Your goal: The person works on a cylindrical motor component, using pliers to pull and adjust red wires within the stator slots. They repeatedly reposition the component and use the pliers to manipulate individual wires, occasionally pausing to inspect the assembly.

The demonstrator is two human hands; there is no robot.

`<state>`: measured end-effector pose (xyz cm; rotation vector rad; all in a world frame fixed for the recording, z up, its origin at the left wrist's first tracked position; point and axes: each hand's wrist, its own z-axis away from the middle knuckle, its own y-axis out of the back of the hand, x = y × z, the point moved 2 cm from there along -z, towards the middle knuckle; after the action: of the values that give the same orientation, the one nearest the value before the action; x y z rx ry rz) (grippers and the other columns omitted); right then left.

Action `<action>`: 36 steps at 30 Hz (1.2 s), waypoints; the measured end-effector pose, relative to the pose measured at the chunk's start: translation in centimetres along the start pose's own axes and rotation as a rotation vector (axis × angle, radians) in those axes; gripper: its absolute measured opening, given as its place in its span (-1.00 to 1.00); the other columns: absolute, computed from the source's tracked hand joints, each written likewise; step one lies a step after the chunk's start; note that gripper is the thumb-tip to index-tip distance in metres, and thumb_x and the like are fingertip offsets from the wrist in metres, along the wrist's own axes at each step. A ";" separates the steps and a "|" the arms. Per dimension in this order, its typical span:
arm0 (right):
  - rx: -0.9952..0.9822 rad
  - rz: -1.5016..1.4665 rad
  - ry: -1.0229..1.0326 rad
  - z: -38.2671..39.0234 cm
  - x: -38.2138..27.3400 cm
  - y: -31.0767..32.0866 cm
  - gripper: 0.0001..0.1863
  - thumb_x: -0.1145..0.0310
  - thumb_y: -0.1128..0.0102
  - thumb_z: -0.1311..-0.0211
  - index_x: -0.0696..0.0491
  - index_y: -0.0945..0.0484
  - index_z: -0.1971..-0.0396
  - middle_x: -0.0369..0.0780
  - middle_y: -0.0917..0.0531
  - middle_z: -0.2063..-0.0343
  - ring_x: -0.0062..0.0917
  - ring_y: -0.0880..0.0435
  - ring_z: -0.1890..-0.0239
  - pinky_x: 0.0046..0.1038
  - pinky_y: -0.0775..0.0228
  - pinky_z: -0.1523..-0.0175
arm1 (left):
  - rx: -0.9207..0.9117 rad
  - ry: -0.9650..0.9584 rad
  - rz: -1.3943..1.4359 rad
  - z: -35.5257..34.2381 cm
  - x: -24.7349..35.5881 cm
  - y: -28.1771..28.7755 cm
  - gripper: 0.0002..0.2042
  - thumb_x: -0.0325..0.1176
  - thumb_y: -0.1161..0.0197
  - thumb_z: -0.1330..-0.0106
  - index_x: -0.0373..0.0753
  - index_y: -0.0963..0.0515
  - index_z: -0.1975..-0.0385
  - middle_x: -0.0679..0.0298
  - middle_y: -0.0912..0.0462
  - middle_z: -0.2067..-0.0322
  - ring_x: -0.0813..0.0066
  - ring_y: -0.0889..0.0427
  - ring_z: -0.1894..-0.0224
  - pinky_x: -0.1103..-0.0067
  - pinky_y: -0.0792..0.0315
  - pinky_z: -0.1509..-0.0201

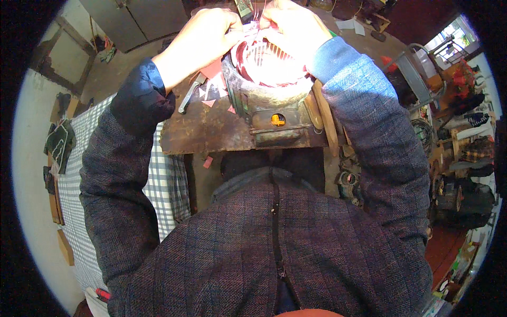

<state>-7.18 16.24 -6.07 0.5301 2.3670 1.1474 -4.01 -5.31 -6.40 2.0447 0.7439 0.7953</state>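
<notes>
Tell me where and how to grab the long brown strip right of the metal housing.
Take the long brown strip by its near end, coming from the front: that end seems to jut past the edge of the table, likely leaving room above and below. The metal housing stands to its left; the right sleeve crowds its right.

Pale wall [31, 185] left; grey cabinet [158, 21] beyond; bright patch [458, 34], perhaps window, upper right.
</notes>
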 end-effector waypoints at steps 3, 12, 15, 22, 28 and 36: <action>0.034 0.078 -0.035 0.2 0.0 0.3 -0.82 0.27 -0.22 -0.29 0.09 -0.59 0.30 -0.06 -0.60 0.24 -0.11 -0.67 0.15 -0.13 -0.53 0.03 | -0.141 0.091 -0.044 -0.9 0.1 0.3 -0.79 -0.31 -0.31 -0.36 -0.38 -0.67 0.30 0.07 -0.66 0.48 0.32 -0.68 0.41 0.41 -0.55 0.22; 0.007 0.121 -0.045 -0.1 1.5 -1.1 -0.77 0.28 -0.07 -0.42 0.15 -0.57 0.28 -0.01 -0.60 0.24 -0.08 -0.66 0.16 -0.11 -0.52 0.04 | -0.291 0.065 -0.070 -3.2 0.5 0.6 -0.80 -0.37 -0.30 -0.36 -0.36 -0.55 0.44 0.12 -0.57 0.61 0.38 -0.56 0.56 0.39 -0.47 0.39; 0.059 -0.116 0.055 0.0 1.7 -0.9 -0.81 0.32 -0.07 -0.39 0.12 -0.58 0.28 -0.06 -0.59 0.26 -0.13 -0.64 0.19 -0.17 -0.53 0.05 | -0.345 0.104 -0.001 -3.0 0.2 0.6 -0.81 -0.39 -0.29 -0.37 -0.36 -0.54 0.44 0.14 -0.56 0.61 0.37 -0.54 0.56 0.39 -0.46 0.38; -0.029 0.269 0.341 0.0 -0.2 -0.1 -0.80 0.31 -0.17 -0.23 0.09 -0.59 0.23 -0.11 -0.57 0.23 -0.20 -0.61 0.18 -0.25 -0.54 0.01 | -0.242 0.025 -0.113 -2.5 0.6 0.6 -0.81 -0.37 -0.30 -0.37 -0.35 -0.55 0.43 0.09 -0.58 0.58 0.30 -0.56 0.55 0.35 -0.48 0.35; -0.025 0.340 0.260 0.0 -0.6 -0.1 -0.77 0.31 -0.23 -0.20 0.13 -0.59 0.22 -0.04 -0.58 0.19 -0.18 -0.66 0.08 -0.25 -0.57 -0.02 | -0.225 0.079 -0.123 -2.4 0.5 0.2 -0.79 -0.32 -0.29 -0.38 -0.36 -0.57 0.39 -0.03 -0.60 0.53 0.09 -0.61 0.49 0.31 -0.49 0.30; -0.170 -0.336 -0.049 -1.0 1.8 -2.7 -0.77 0.30 -0.08 -0.45 0.14 -0.62 0.21 -0.08 -0.65 0.34 -0.23 -0.72 0.26 -0.29 -0.61 0.10 | -0.232 -0.100 -0.097 -1.9 0.3 1.0 -0.82 -0.38 -0.28 -0.32 -0.38 -0.52 0.44 0.00 -0.51 0.60 0.10 -0.52 0.54 0.31 -0.46 0.34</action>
<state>-9.64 15.00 -8.05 0.0955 2.1837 1.1483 -5.04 -4.74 -4.63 1.8121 0.6576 0.6857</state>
